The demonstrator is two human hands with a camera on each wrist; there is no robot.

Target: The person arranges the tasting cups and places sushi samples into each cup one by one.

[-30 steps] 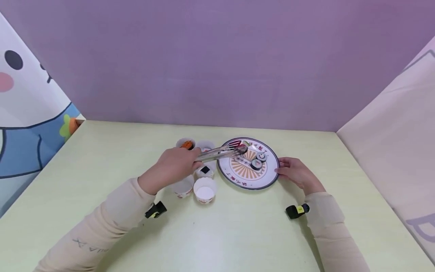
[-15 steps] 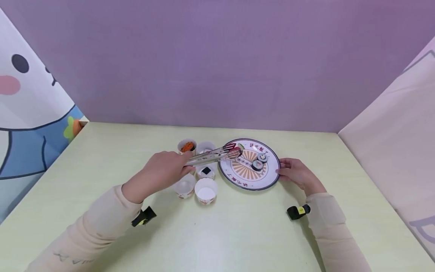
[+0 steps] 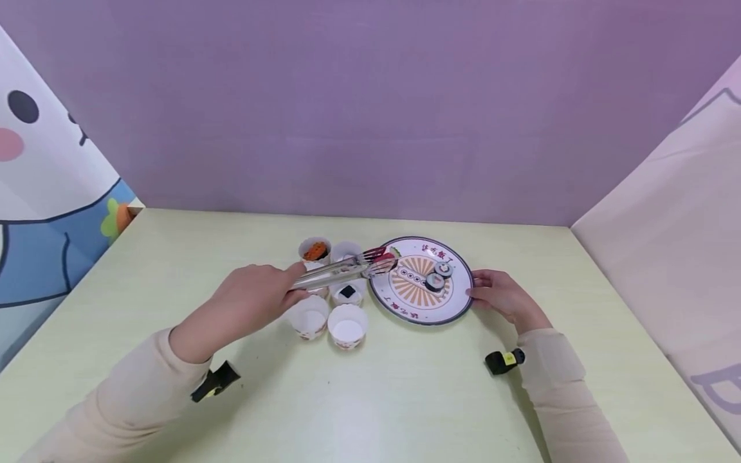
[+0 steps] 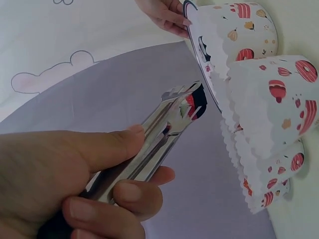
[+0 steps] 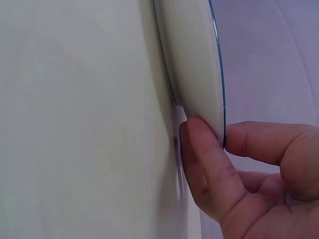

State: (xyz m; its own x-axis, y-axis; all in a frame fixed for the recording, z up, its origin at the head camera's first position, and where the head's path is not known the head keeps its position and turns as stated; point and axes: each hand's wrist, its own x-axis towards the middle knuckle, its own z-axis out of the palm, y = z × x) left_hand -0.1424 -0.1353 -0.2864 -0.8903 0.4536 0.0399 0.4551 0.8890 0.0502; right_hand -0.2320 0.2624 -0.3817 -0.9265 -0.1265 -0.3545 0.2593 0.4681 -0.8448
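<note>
My left hand [image 3: 249, 308] grips metal tongs [image 3: 332, 275], which point right above the cups. Between the tong tips is a small red, green and dark piece [image 4: 190, 106], partly covered by the metal. It hangs by the left rim of the round patterned plate [image 3: 384, 299]. Two sushi rolls [image 3: 435, 281] with dark wrapping lie on the plate, right of its centre. At the plate's right rim, my right hand [image 3: 509, 299] pinches the edge between thumb and fingers; the right wrist view shows the fingers [image 5: 207, 149] under the rim.
Several white paper cups stand bunched left of the plate. One cup [image 3: 302, 247] holds an orange-topped piece [image 3: 315, 251]; another has a white piece with a black square [image 3: 347, 292]. Two front cups [image 3: 347, 326] look bare inside. A purple panel [image 3: 370, 128] stands behind the table.
My left hand has drawn the tongs and the piece leftward and slightly toward me, from over the plate to its left rim. The right hand and plate stay nearly where they were.
</note>
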